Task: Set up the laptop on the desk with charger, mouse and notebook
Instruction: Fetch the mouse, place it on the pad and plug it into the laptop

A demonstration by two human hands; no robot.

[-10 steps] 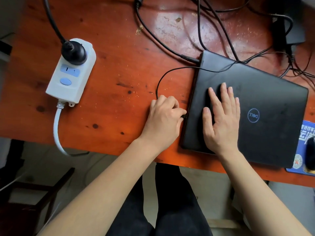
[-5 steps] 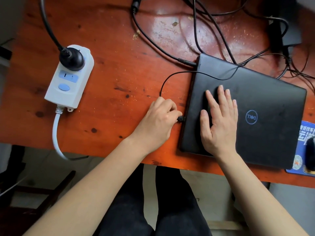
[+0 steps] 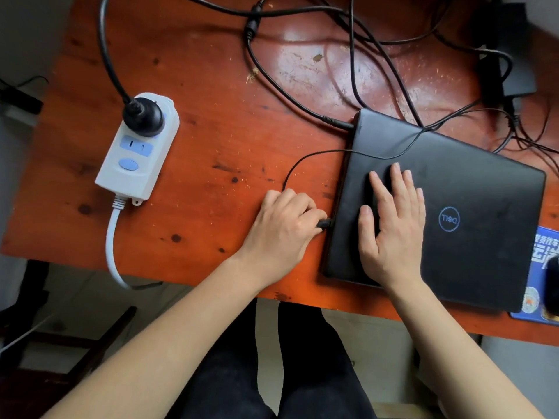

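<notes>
Black slim closed laptop [image 3: 472,189], round blue logo on the lid, lying flat on the scuffed red-brown wooden desk [image 3: 211,140] at 3 o'clock of the view, near side close to the desk's front edge. Right hand [image 3: 393,231] flat on the lid's left part, fingers straight and close together, pointing to 12 o'clock, thumb spread toward 10 o'clock. Left hand [image 3: 284,228] on the desk at 9 o'clock of the laptop, fingers curled, pinching a small black plug [image 3: 326,222], tip against the laptop's left edge; seated in a port or not, cannot tell. Thin black cable [image 3: 302,160] arcing from behind that hand toward 12 o'clock, then across the lid's far-left corner toward 2 o'clock. Thicker black charger lead [image 3: 334,121] ending at the laptop's far-left corner, 11 o'clock of the lid. Further tangled black cables at 12 to 1 o'clock, beside a black power brick [image 3: 514,74]. Blue printed mouse pad [image 3: 541,246] at the laptop's near-right corner, cut off by the frame, bearing a black mouse [image 3: 552,285] only partly in view. White power strip [image 3: 136,164] with blue sockets at 9 to 10 o'clock, well apart from the laptop, a round black mains plug [image 3: 142,113] in its far socket, white cord [image 3: 110,246] dropping over the desk's front edge at 8 o'clock. Dark trouser legs [image 3: 302,373] below the desk at 6 o'clock.
</notes>
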